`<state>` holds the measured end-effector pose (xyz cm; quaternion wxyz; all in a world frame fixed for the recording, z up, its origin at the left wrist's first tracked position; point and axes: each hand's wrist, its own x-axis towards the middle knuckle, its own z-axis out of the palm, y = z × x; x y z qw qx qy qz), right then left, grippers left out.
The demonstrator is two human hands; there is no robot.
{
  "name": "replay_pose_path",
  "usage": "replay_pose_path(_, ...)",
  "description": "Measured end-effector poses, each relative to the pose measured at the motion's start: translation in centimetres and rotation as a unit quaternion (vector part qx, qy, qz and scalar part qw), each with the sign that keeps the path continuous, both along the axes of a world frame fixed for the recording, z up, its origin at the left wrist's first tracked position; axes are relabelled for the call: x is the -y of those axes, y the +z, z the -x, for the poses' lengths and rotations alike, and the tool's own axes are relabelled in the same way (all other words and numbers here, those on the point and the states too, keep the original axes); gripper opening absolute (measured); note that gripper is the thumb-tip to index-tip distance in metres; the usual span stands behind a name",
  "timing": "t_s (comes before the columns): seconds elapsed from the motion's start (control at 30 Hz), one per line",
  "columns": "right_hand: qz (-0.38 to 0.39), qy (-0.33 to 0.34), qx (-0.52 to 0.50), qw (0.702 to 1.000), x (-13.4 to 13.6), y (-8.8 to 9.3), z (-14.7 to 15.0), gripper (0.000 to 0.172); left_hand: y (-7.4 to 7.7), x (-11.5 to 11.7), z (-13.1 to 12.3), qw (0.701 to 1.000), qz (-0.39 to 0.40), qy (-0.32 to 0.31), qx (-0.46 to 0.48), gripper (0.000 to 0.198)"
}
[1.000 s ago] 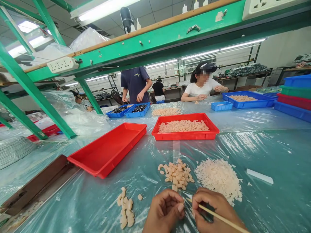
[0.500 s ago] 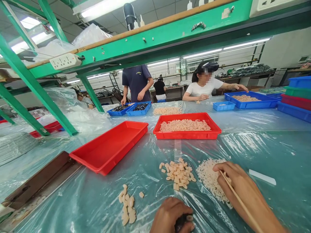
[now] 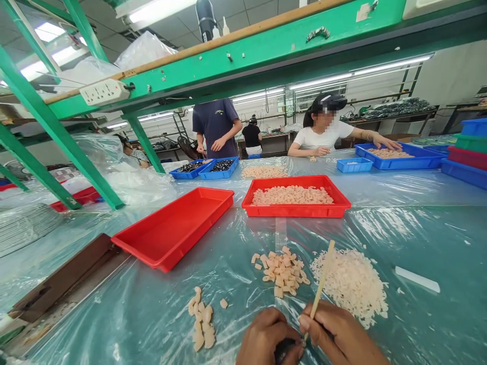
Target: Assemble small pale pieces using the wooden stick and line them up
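- Site: factory workshop — handwork type.
- Bench: plastic-sheeted worktable [image 3: 411,243], heaped small parts [image 3: 352,284], red parts tray [image 3: 297,210].
- Overhead: green steel rack [image 3: 274,48], power strip [image 3: 104,92].
- Personnel: co-workers [image 3: 216,126] — opposite side.

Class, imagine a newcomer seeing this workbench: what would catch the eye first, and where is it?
Probably the rectangular red plastic tray left of centre and the second red plastic tray right of centre, which holds small beige pieces. The long green metal beam slanting across the top might come next. Then, at the bottom, the right hand grips a thin, pale-yellow stick, tilted, its lower end by the left hand.
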<state>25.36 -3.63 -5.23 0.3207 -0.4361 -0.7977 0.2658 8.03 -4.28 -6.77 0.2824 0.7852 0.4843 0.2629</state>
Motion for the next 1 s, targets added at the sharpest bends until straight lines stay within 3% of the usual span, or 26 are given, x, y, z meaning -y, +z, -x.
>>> replay_pose_path(0.27,0.035,0.020,0.007,0.999,0.2,-0.1,0.1,0.052,-0.4,0.1,0.0,0.999,-0.037,-0.009,-0.035,0.014)
replay_pose_path(0.53,-0.105,0.016,0.041,0.993,0.6,-1.5,0.5,0.056,-0.5,0.0,-0.2,0.998,-0.044,-0.013,-0.042,0.013)
replay_pose_path(0.77,0.009,-0.027,-0.047,0.999,0.6,-0.8,0.3,0.037,0.0,-0.1,-0.1,0.999,-0.009,-0.004,-0.047,0.014)
replay_pose_path(1.0,0.035,0.004,-0.072,0.997,0.5,-0.6,0.6,0.030,-0.2,-0.1,0.0,0.999,-0.018,-0.003,-0.043,0.013)
